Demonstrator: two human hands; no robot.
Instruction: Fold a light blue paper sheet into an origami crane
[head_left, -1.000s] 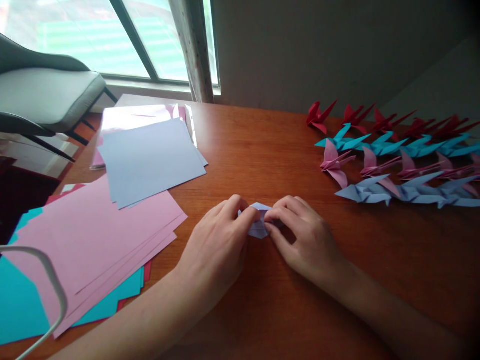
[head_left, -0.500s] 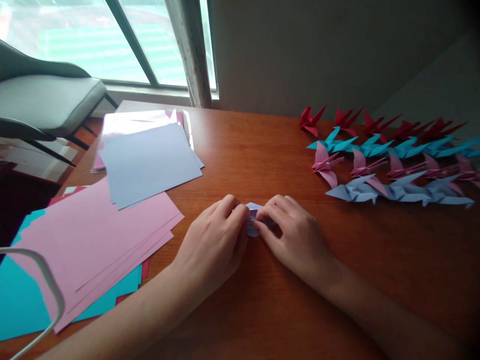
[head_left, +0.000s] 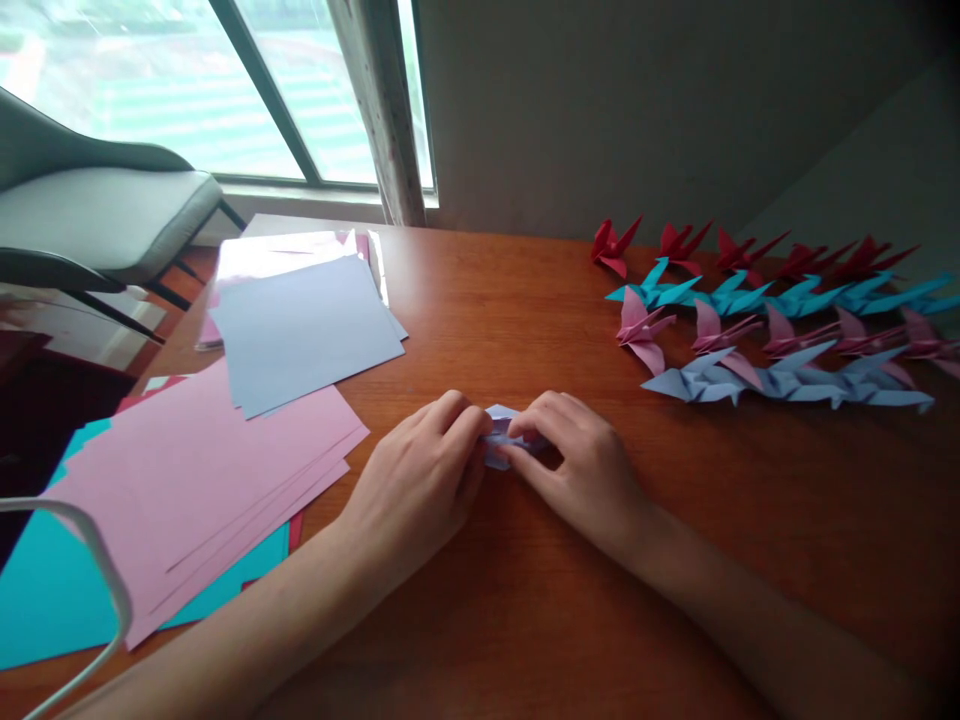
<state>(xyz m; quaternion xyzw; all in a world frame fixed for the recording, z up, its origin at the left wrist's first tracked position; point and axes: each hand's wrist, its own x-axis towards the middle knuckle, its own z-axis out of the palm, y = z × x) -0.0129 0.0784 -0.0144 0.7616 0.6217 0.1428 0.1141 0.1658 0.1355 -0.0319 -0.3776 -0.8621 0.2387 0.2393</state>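
Observation:
A small piece of folded pale blue-lilac paper (head_left: 498, 455) lies on the wooden table between my two hands, mostly covered by fingers. My left hand (head_left: 427, 460) is closed on its left side, fingertips pressed down on the paper. With thumb and forefinger close together, my right hand (head_left: 574, 455) pinches the right side of the same paper. Its exact fold shape is hidden. To the right stand rows of finished paper cranes: red ones (head_left: 613, 248), turquoise ones (head_left: 655, 288), pink ones (head_left: 641, 328) and pale blue ones (head_left: 690, 383).
On the left are pale blue sheets (head_left: 315, 330), pink sheets (head_left: 210, 470) and turquoise sheets (head_left: 52, 590), overlapping on the table (head_left: 480, 300). A plastic packet (head_left: 285, 245) lies behind them. A white cable (head_left: 112, 585) curves at lower left. A chair (head_left: 112, 215) stands by the window.
The view has shifted slightly, so the cranes appear a little further left. Both hands stay on the folded paper, with only slight finger movement.

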